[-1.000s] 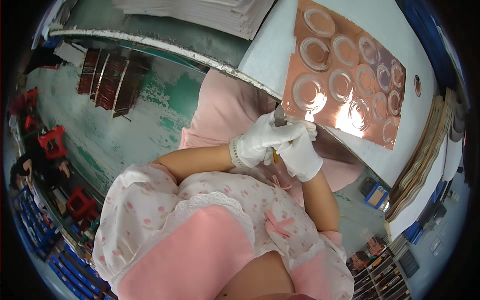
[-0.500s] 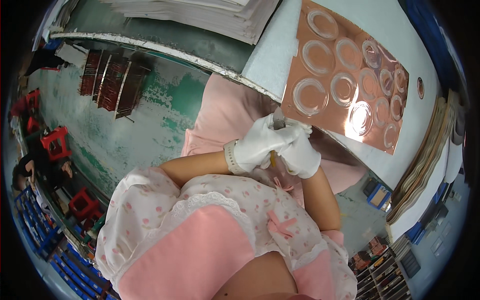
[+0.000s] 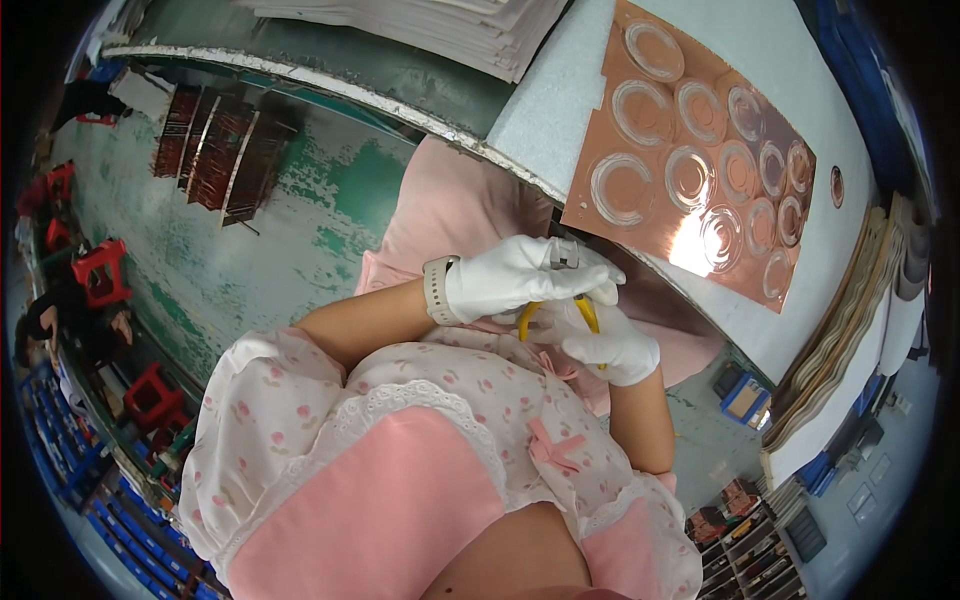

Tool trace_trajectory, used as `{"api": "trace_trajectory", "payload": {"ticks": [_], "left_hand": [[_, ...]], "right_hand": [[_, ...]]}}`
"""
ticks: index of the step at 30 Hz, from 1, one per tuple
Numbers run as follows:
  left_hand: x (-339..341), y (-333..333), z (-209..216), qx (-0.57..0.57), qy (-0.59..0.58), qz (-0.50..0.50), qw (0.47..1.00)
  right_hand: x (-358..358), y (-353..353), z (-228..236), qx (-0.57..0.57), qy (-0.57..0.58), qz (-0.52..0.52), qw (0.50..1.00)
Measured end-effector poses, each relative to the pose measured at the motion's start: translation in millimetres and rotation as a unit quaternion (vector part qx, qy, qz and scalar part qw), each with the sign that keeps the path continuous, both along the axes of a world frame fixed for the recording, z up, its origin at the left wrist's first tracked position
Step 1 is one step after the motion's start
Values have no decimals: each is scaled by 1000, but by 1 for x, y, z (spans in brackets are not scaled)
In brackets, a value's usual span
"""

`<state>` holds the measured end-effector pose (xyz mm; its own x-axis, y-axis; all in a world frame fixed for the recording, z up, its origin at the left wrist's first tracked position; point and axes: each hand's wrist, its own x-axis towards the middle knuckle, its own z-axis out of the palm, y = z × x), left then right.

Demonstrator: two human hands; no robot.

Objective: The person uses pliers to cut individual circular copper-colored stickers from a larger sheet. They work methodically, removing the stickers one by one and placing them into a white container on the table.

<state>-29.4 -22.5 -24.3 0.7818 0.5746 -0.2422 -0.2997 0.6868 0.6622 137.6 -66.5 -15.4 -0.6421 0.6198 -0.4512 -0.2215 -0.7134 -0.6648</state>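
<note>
The bench carries a copper-coloured sheet, which lies with its nearest corner at the front edge of the bench and seems to pass a little over it. The sheet looks thin and glossy, with raised rings across it. I judge it light, rather springy than stiff, and easy to crease or scratch; the smooth face may slide under a glove. It is better taken by two opposite borders, flat, and not by the rings. The corner at the front edge offers a good first hold.

Both hands are in white gloves, before the front edge and near that corner, apart from the sheet. The left hand has its fingers almost straight and close together, laid across the pliers; whether it pinches them, I cannot tell. The right hand is half curled at the yellow handles, which stand spread; how firmly it grips is hidden.

The pliers should be stiff, small, and heavier toward the grey metal head, which shows beyond the left fingers. The handles are the right place to hold, far from the head; cloth gloves may slip on them somewhat.
</note>
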Motion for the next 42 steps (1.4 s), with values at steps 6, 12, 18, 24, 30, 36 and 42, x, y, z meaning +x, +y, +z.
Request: {"api": "trace_trajectory", "payload": {"ticks": [6, 12, 18, 24, 30, 36, 42], "left_hand": [[-5, -1, 1, 45, 31, 0, 999], [-27, 16, 3, 86, 184, 99, 974], [-30, 16, 10, 264, 239, 111, 928], [-27, 23, 19, 30, 222, 97, 970], [-28, 24, 17, 40, 227, 90, 969], [-27, 25, 18, 40, 229, 79, 969], [-28, 19, 4, 127, 202, 121, 964]], "right_hand": [[-22, -11, 0, 217, -299, -79, 926], [-19, 7, 20, 168, -382, 25, 909], [-17, 16, 26, 170, -360, 17, 917], [-17, 22, 31, 142, -346, 12, 927], [-15, 23, 26, 123, -331, 5, 936], [-16, 24, 26, 125, -341, 10, 932], [-17, 24, 25, 115, -350, 2, 930]]}}
